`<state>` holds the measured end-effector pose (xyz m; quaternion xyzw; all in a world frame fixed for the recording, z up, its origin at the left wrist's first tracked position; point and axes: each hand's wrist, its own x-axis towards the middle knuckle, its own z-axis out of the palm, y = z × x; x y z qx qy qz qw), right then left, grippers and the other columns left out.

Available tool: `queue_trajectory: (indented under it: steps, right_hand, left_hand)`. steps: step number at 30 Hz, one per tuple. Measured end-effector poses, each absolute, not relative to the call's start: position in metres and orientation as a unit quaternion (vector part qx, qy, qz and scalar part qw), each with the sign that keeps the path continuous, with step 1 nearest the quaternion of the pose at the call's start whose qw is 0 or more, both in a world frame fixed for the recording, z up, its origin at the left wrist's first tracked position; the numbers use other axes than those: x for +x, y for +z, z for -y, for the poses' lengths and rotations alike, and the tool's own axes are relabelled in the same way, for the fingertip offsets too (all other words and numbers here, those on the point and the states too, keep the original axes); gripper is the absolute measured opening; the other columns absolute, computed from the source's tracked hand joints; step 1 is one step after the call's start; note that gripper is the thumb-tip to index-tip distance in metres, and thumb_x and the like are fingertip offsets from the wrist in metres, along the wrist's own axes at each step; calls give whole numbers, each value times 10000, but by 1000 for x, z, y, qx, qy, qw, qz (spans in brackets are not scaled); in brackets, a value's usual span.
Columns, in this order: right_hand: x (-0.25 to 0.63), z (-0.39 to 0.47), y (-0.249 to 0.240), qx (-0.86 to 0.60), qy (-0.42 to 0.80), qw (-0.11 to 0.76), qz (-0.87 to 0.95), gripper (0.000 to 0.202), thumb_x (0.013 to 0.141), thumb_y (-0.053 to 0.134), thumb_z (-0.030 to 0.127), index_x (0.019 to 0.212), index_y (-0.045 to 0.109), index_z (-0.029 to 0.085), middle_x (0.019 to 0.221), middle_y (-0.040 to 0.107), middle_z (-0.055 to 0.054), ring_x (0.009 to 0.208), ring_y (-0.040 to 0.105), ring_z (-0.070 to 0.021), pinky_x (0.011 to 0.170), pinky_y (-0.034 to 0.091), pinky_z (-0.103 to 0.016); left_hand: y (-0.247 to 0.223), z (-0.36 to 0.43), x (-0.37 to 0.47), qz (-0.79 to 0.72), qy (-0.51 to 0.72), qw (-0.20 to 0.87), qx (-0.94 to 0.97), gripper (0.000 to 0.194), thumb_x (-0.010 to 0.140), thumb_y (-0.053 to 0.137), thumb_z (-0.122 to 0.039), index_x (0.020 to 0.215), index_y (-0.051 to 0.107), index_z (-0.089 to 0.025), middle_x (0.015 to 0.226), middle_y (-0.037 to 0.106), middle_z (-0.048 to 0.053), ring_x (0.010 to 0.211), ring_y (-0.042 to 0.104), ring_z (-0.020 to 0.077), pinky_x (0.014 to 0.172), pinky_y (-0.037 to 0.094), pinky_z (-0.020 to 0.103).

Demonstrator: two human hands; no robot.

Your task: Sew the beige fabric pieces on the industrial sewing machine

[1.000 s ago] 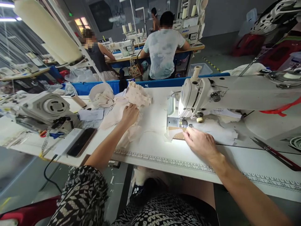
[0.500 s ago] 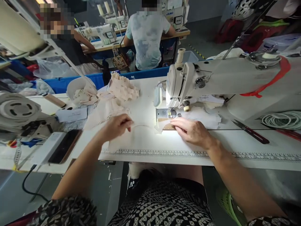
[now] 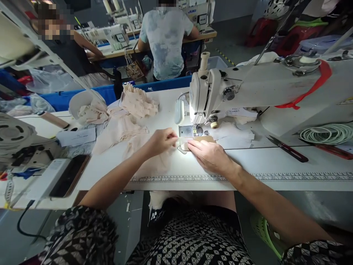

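Note:
In the head view my left hand [image 3: 162, 141] is closed, its fingertips pinched at the left edge of a small pale fabric piece [image 3: 181, 142]; motion blurs the tips. The fingertips of my right hand [image 3: 209, 154] grip the right side of that piece; its thumb is hidden. Both hands are just in front of the sewing machine's needle and presser foot [image 3: 195, 129]. A tan plate [image 3: 205, 138] lies behind my right fingers. Thin, sheer fabric [image 3: 157, 162] spreads on the table below my left hand.
Stacked beige fabric pieces [image 3: 138, 101] lie at the left, beside a phone [image 3: 70, 176] and a white box [image 3: 52, 178]. Thread snips [image 3: 288, 149] and a coiled pale cord [image 3: 327, 133] are at the right. A printed ruler [image 3: 193, 179] runs along the table's front edge. Two people sit beyond.
My left hand has moved right, up to the small fabric piece beside my right hand. My right hand has shifted slightly left on the piece. The camera view has turned a little.

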<state>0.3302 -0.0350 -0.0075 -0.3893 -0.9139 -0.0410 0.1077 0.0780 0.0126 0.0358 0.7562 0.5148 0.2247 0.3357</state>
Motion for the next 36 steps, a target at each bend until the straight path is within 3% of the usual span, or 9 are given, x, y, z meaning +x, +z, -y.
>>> queue_trajectory:
  steps: [5,12,18,24,36]
  right_hand:
    - [333,35,-7,-386,-59,101,915,415,1045,387,157,1302,712,132,1267,759,-128,807,589,-222,682,473,-411]
    - [337,33,-5,-395,-9,123,910,420,1026,393,156,1273,732,162,1259,761,-143,814,630,-223,693,512,-417]
    - [347,29,-3,-427,13,146,892,386,952,471,77,1204,741,187,1277,754,-117,991,689,-246,751,529,-368]
    - [346,28,-1,-469,-3,118,876,391,995,428,146,1221,746,166,1203,740,-129,865,654,-214,635,443,-329]
    - [340,26,-3,-475,-17,91,875,447,993,416,156,1314,722,215,1173,684,-117,776,558,-183,587,340,-324]
  left_hand:
    - [24,-21,128,-466,212,454,729,125,885,602,-261,777,598,-198,667,717,9,599,667,158,622,529,265]
    - [3,-37,128,-492,184,412,744,102,857,577,-229,758,581,-208,667,704,4,635,669,170,617,518,268]
    - [4,-38,132,-528,168,360,750,106,843,632,-252,755,613,-196,723,711,6,675,653,173,618,462,268]
    - [7,-37,135,-546,159,363,738,109,850,627,-241,750,612,-200,694,719,-9,687,670,177,649,464,272]
    - [7,-36,137,-554,155,342,743,132,863,625,-236,739,604,-195,747,721,5,702,661,177,638,462,276]
